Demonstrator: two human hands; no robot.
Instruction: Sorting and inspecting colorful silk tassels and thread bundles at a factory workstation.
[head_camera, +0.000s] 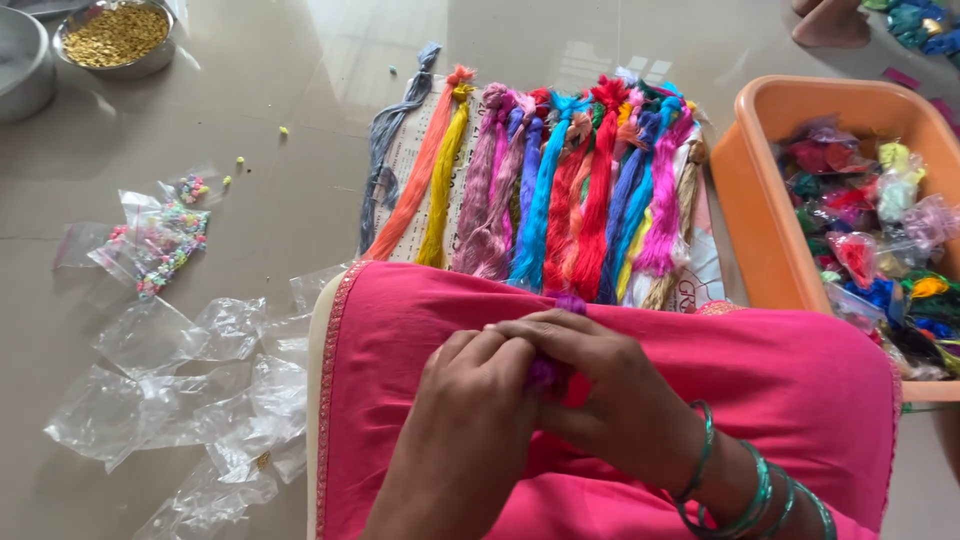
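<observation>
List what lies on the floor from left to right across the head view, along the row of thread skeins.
Bag of mixed beads → grey skein → orange skein → yellow skein → pink skeins → light blue skein → red skein → magenta skein → orange tub of bagged threads.

Both hands, left (475, 400) and right (600, 385), close together on purple thread (548, 372) over a pink cloth (760, 390), with a row of coloured skeins (540, 190) beyond, an orange tub (750, 190) of packets at right, empty plastic bags (200, 400) at left, and a steel bowl (115, 40) far left.
</observation>
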